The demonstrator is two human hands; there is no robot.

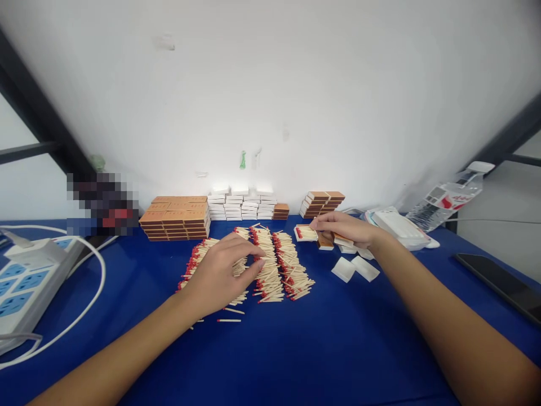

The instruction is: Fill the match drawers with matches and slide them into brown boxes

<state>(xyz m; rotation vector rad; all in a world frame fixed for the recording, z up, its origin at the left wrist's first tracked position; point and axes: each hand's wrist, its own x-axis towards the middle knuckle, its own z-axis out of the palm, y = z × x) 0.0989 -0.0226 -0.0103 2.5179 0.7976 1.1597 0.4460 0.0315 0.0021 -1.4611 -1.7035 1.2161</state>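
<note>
Red-tipped wooden matches lie in three loose rows on the blue table, and the middle row [269, 276] passes beside my left hand [224, 270]. That hand hovers over the left row with its thumb and forefinger a little apart, and I see nothing between them. My right hand [342, 225] reaches to a white matchbox tray [298, 238]. Its closed fingertips are on the right end of the matches [305, 232] lying in the tray. Under and beside this hand are brown matchbox sleeves [325, 242] and loose white trays, partly hidden by it.
Along the wall stand stacked brown matchboxes [175, 219], piled white trays [240, 207] and a smaller matchbox stack [322, 203]. White paper pieces [344, 269], a plastic bottle [448, 197] and a phone [501, 282] are on the right. A power strip [25, 282] with cables lies left.
</note>
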